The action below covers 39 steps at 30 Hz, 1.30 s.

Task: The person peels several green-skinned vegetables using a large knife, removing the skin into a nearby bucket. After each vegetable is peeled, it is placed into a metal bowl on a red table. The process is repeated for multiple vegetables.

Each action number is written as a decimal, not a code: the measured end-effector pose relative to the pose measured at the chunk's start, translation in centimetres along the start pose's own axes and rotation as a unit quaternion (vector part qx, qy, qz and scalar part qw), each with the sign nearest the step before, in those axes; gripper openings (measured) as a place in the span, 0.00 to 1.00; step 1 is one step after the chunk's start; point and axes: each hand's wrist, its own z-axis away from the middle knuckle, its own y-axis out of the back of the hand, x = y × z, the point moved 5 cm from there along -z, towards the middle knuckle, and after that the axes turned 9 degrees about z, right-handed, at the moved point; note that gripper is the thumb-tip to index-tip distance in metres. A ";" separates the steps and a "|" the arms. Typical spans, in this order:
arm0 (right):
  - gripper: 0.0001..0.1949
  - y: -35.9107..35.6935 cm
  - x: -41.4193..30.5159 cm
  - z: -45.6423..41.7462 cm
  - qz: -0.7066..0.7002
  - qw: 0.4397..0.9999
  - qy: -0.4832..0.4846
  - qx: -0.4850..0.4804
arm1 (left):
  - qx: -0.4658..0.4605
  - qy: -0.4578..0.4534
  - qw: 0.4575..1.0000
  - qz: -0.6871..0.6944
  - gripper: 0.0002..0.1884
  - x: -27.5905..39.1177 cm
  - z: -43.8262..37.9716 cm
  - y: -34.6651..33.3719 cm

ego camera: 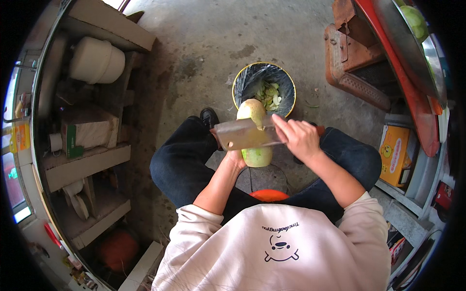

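Note:
My right hand [296, 136] grips a broad cleaver [251, 134] by its handle end, with a finger along the top of the blade. The flat blade lies across a large pale green radish or similar vegetable [257, 157], hiding its middle. A strip of peel hangs at the blade's upper edge. My left hand [236, 158] supports the vegetable from its left side; the fingers are mostly hidden behind blade and vegetable. Just beyond the vegetable's far end stands a yellow-rimmed bin [293, 85] lined with a dark plastic bag, holding pale green peelings [270, 96].
Concrete floor [204, 40] surrounds the bin. Shelving [87, 163] on the left holds a white pot [97, 60] and a box [91, 127]. To the right are a rusty metal frame [358, 85], a red table edge [404, 80] and a yellow box [393, 154]. An orange-red seat [269, 195] shows beneath me.

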 end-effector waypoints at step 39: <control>0.23 -2.5 -0.2 -1.2 -0.064 0.996 -0.041 -0.037 | 0.072 -0.052 0.980 -0.176 0.26 1.2 -1.0 2.7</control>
